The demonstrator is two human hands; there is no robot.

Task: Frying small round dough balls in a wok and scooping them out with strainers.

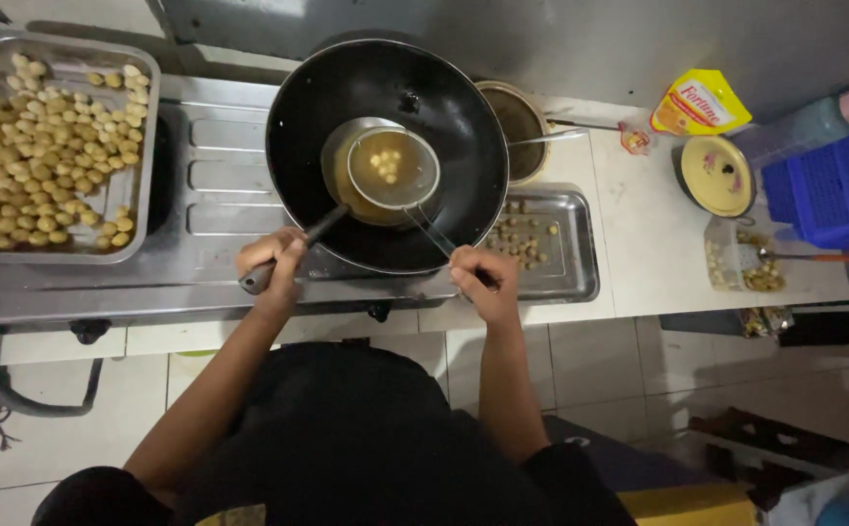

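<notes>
Two hands closed on tools at frame centre: my left hand [271, 255] grips the black-handled steel ladle [347, 175], my right hand [483, 280] the round wire-mesh skimmer [392, 169] over oil in the black wok [387, 156]; I judge both light, stiff, possibly greasy, best held at handle ends.

Both forearms reach forward, left hand [274, 255] and right hand [483, 278] each curled tight.

I count one black wok [444, 107], two metal trays [580, 253] of snacks and two utensils in it. I see one yellow pouch [699, 102] and one blue basket [833, 190].
</notes>
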